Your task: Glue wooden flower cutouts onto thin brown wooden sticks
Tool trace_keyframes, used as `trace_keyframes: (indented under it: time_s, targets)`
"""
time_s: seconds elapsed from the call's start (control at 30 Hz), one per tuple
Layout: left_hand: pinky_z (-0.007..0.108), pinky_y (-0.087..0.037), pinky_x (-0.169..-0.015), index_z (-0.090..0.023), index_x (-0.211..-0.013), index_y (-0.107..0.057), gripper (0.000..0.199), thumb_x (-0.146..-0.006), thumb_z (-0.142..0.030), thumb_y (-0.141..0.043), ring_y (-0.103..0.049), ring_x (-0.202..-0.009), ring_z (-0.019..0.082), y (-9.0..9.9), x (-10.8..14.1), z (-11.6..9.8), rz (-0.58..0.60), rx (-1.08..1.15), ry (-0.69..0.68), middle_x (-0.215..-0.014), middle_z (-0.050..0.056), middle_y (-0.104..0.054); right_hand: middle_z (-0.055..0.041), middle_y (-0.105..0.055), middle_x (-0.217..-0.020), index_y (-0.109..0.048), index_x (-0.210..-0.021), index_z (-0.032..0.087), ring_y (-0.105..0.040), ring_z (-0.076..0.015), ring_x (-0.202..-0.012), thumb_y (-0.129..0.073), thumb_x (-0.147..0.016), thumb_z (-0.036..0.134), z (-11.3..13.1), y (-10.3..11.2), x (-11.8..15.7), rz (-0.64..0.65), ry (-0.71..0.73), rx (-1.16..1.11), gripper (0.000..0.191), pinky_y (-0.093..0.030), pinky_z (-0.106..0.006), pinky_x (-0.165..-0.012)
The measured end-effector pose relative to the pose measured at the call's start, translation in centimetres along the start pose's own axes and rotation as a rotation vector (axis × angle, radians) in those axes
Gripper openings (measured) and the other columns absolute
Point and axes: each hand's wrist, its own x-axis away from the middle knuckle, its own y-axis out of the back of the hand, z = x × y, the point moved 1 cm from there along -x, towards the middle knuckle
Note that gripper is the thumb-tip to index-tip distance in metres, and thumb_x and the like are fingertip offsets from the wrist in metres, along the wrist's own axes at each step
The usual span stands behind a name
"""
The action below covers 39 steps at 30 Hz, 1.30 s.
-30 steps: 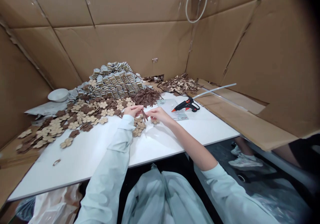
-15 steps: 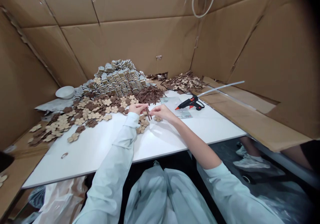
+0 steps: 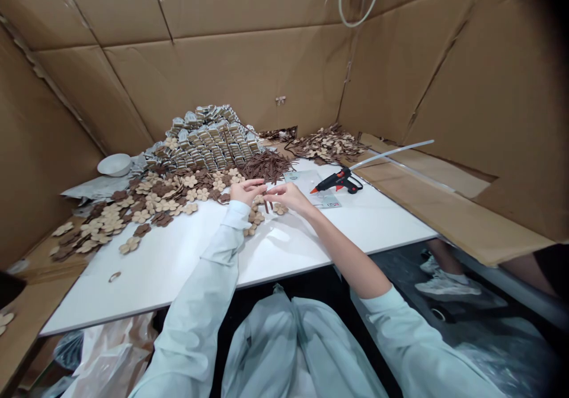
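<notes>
Above the white table (image 3: 178, 273), my left hand (image 3: 246, 191) and my right hand (image 3: 287, 196) meet with fingertips pinched close together. Between them is a thin dark brown strip (image 3: 268, 207), folded or doubled, its two ends hanging down. Both hands appear to grip its upper part; the exact fold is hidden by the fingers. Just below the hands lie several beige flower pieces (image 3: 254, 217), partly covered by my left hand. A heap of similar brown strips (image 3: 268, 165) sits right behind my hands.
A black glue gun (image 3: 336, 181) with a long glue stick lies right of my hands on a clear sheet (image 3: 331, 199). Left are piled brown and beige flowers (image 3: 151, 202), with stacked foil-like packets (image 3: 207, 140) behind. A white bowl (image 3: 114, 164) stands far left; cardboard walls surround the table.
My fingers have drawn closer together at the top of the brown strip, and its ends now hang lower between the hands. The view has shifted very slightly.
</notes>
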Motion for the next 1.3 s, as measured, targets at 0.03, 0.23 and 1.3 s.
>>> trace_keyframes:
  time_s: [0.03,0.23,1.3]
  targets:
    - [0.028,-0.048,-0.065,-0.011,-0.084,-0.066,0.045,-0.045,-0.033,-0.073,-0.060,-0.063,0.016,-0.1,0.2,-0.2,0.012,0.013,-0.016,-0.063,0.005,-0.066,-0.0022,-0.061,-0.061,-0.068,-0.070,0.011,-0.049,-0.0113,-0.055,-0.059,-0.060,0.039,0.0,-0.1,0.0,0.005,0.007,-0.050,0.031,-0.035,-0.023,-0.053]
    - [0.027,-0.047,-0.064,-0.010,-0.084,-0.065,0.044,-0.050,-0.038,-0.070,-0.060,-0.067,0.016,-0.8,0.4,-0.3,0.025,0.007,-0.065,-0.070,0.007,-0.066,-0.0029,-0.061,-0.058,-0.068,-0.068,0.010,-0.051,-0.0128,-0.057,-0.061,-0.058,0.040,-0.6,0.2,-0.4,0.005,-0.003,-0.112,0.033,-0.037,-0.024,-0.056]
    - [0.027,-0.042,-0.067,-0.013,-0.054,-0.056,0.010,-0.057,-0.017,-0.065,-0.051,-0.059,0.011,-0.8,-1.1,1.7,0.241,-0.368,0.083,-0.056,0.000,-0.056,-0.0059,-0.066,-0.084,-0.069,-0.069,0.015,-0.059,-0.0183,-0.077,-0.061,-0.062,0.030,-1.9,3.2,2.8,-0.098,0.032,0.081,0.018,-0.043,-0.025,-0.065]
